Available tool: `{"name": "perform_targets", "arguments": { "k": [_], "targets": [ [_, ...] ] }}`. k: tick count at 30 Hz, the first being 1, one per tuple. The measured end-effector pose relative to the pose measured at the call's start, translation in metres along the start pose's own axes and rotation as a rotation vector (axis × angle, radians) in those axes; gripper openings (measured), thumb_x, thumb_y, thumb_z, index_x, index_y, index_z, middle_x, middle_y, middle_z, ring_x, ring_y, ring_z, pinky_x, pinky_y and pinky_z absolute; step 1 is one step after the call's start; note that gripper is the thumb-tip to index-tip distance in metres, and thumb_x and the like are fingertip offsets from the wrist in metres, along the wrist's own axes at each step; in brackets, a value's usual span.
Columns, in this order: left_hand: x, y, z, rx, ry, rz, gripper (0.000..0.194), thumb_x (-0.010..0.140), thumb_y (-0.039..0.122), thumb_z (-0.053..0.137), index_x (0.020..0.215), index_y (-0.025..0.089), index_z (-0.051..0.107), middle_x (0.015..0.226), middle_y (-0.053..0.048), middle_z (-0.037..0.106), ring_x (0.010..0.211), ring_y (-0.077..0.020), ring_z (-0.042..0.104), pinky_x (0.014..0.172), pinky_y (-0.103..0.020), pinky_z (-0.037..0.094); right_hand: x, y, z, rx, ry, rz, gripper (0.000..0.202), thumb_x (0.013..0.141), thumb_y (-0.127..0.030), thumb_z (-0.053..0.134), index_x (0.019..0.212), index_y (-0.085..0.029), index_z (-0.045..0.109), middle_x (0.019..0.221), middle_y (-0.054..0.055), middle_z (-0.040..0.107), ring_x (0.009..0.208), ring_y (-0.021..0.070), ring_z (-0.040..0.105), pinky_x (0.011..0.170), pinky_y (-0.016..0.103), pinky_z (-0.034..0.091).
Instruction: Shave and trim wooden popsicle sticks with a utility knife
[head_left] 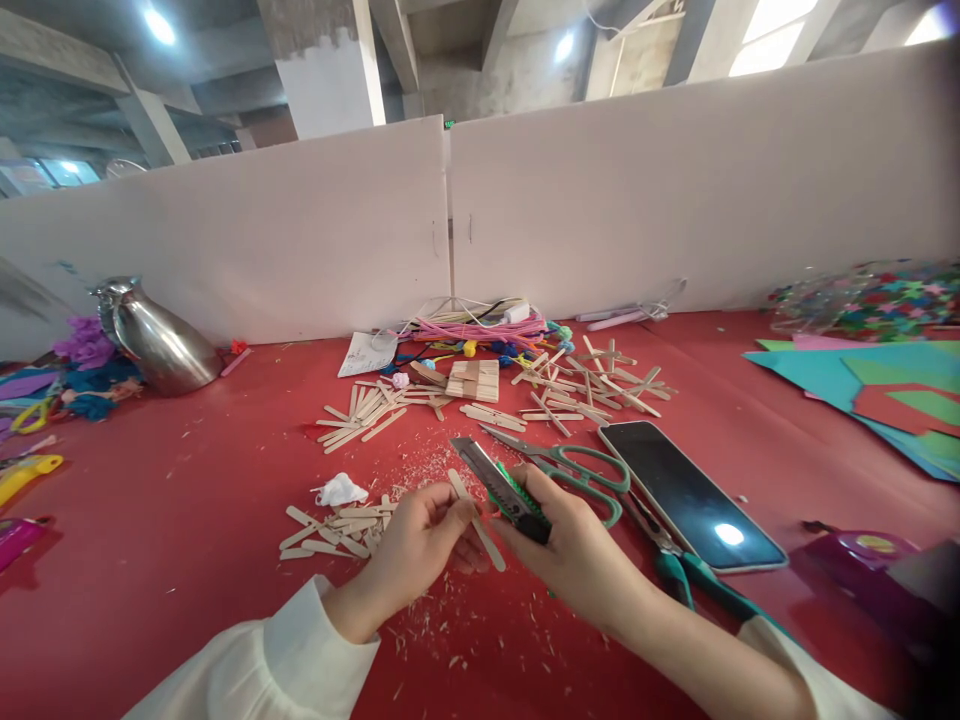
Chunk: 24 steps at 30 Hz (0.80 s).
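My left hand (431, 530) pinches one wooden stick (486, 540) between thumb and fingers, closed, left of the phone (686, 490). My right hand (559, 535), between stick and phone, is wrapped firmly round a knife (510, 495), blade out; contact between edge and stick cannot be told.

Progress, judged from the layout: some cutting done, since shavings (439, 458) lie scattered well left of the phone. Beyond its far end, crossed sticks (600, 385) appear already paired; farther left of it, a flat block (474, 380) looks assembled. The held stick seems unfinished. A loose pile (330, 532), far left of the phone, may be left to work; cannot confirm.

Materials: sticks pale, flat, round-ended wood; shavings thin, curled; blade grey metal; phone glossy, dark glass. Scissors (556, 456), just left of the phone: metal blades, looped grey-green handles.
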<state>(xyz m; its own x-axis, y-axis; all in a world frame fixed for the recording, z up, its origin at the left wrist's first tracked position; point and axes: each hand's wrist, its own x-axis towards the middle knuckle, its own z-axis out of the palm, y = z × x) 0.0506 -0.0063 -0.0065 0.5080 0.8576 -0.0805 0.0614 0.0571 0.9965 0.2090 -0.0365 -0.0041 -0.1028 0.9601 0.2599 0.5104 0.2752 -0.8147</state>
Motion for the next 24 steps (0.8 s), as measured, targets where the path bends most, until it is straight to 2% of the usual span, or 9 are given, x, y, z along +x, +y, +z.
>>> {"name": "perform_targets", "arguments": {
  "k": [9, 13, 17, 21, 24],
  "targets": [
    [-0.0028, -0.002, 0.0041, -0.013, -0.01, 0.017, 0.033, 0.083, 0.047, 0.048, 0.073, 0.016, 0.051, 0.058, -0.001, 0.061, 0.051, -0.0137, 0.062, 0.052, -0.024, 0.051, -0.0013, -0.0056, -0.0002, -0.128, -0.068, -0.101, 0.009, 0.079, -0.021, 0.046, 0.075, -0.023, 0.038, 0.057, -0.004, 0.053, 0.048, 0.0111, 0.048, 0.047, 0.021, 0.037],
    [-0.0021, -0.0024, 0.0045, -0.011, -0.033, 0.004, 0.034, 0.081, 0.048, 0.049, 0.069, 0.016, 0.05, 0.055, -0.001, 0.061, 0.047, -0.0128, 0.06, 0.052, -0.024, 0.051, -0.0007, -0.0047, 0.0009, -0.194, -0.062, -0.216, 0.008, 0.081, -0.019, 0.042, 0.075, -0.023, 0.039, 0.061, -0.001, 0.055, 0.051, 0.0115, 0.051, 0.049, 0.022, 0.038],
    [-0.0021, -0.0042, 0.0049, 0.013, -0.038, -0.04, 0.036, 0.08, 0.044, 0.051, 0.06, 0.015, 0.051, 0.05, -0.002, 0.059, 0.045, -0.0117, 0.058, 0.049, -0.022, 0.049, -0.0022, -0.0021, 0.003, -0.238, -0.115, -0.262, 0.006, 0.08, -0.015, 0.041, 0.082, -0.021, 0.043, 0.065, 0.001, 0.057, 0.055, 0.0129, 0.054, 0.051, 0.023, 0.039],
    [-0.0008, -0.0034, 0.0035, -0.017, 0.07, -0.064, 0.032, 0.078, 0.042, 0.053, 0.061, 0.015, 0.049, 0.045, 0.002, 0.055, 0.04, -0.0108, 0.055, 0.043, -0.02, 0.046, -0.0056, -0.0029, 0.0034, -0.231, -0.155, -0.335, 0.01, 0.079, -0.014, 0.041, 0.086, -0.02, 0.043, 0.067, 0.001, 0.058, 0.056, 0.0127, 0.053, 0.05, 0.023, 0.039],
    [0.0002, 0.0011, -0.0007, -0.062, 0.133, -0.071, 0.032, 0.081, 0.043, 0.05, 0.067, 0.015, 0.051, 0.048, 0.001, 0.058, 0.041, -0.0116, 0.056, 0.044, -0.021, 0.046, -0.0066, -0.0057, 0.0, -0.091, -0.099, -0.268, 0.004, 0.081, -0.02, 0.043, 0.085, -0.021, 0.042, 0.066, -0.001, 0.056, 0.053, 0.01, 0.05, 0.048, 0.021, 0.038]
  ]
}}
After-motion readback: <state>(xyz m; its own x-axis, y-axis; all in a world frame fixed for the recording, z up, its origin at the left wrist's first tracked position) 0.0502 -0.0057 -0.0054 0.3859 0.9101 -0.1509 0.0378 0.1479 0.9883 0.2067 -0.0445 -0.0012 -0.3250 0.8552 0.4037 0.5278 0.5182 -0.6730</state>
